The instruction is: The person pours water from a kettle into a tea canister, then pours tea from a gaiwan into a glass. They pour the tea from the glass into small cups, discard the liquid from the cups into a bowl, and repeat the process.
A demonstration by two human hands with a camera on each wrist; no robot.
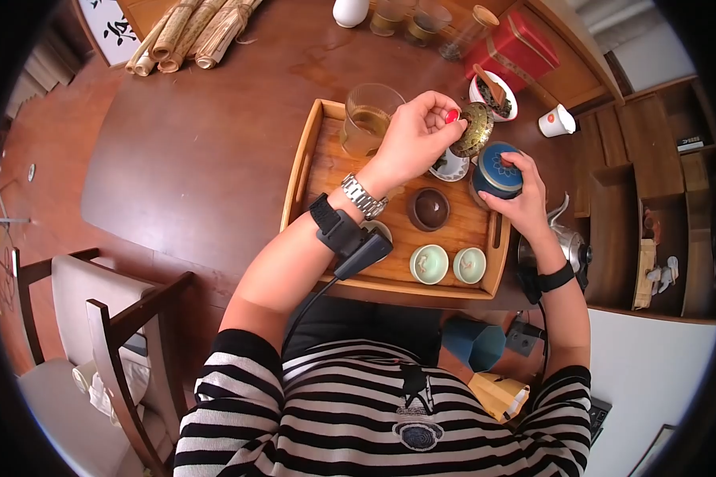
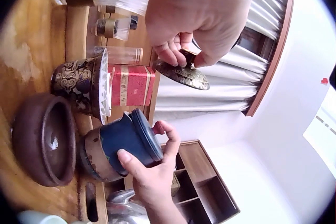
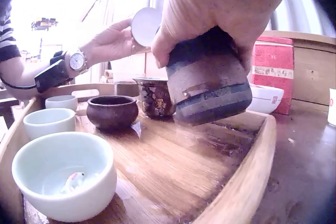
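My left hand [image 1: 418, 139] pinches the knob of an ornate gold-and-dark lid [image 2: 185, 75], held up in the air. Below it on the wooden tray stands the patterned gaiwan bowl [image 2: 79, 85], uncovered, with dark leaves showing in the head view. My right hand [image 1: 527, 195] grips a blue teapot [image 2: 128, 142] with a brown lower band, a fingertip on its red-brown lid knob. The teapot leans towards the gaiwan bowl, and its base is lifted off the tray in the right wrist view [image 3: 210, 85]. Close by sits a dark brown bowl [image 1: 429, 209].
Pale green cups [image 1: 429, 264] stand along the near side of the tray [image 1: 485, 291]. A glass pitcher [image 1: 366, 127] holds amber liquid at its far left. Beyond are a white bowl of leaves [image 1: 504, 87], a red box [image 1: 517, 52], a paper cup [image 1: 557, 121] and a metal kettle [image 1: 563, 234].
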